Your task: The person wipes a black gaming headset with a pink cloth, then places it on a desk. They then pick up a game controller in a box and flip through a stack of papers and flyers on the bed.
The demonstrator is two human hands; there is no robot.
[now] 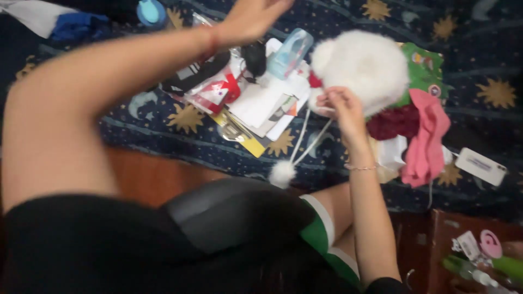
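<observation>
My right hand point(339, 106) pinches the white cords point(310, 139) of a fluffy white hat point(365, 62) that lies on a dark blue blanket with gold stars point(185, 136). The cords run down to a white pompom point(281, 173) near the blanket's edge. My left arm is raised across the top of the view. My left hand point(248, 20) hangs in the air above a clear bottle point(290, 51) and a black item point(253, 57), with fingers spread and nothing seen in it; the top edge cuts off its fingertips.
Papers point(261, 100) and a red and white packet point(218, 90) lie left of the hat. A pink cloth point(427, 136), a dark red cloth point(392, 122) and a green card point(425, 68) lie to its right. A white phone point(482, 166) rests further right. Wooden floor point(152, 174) shows below the blanket.
</observation>
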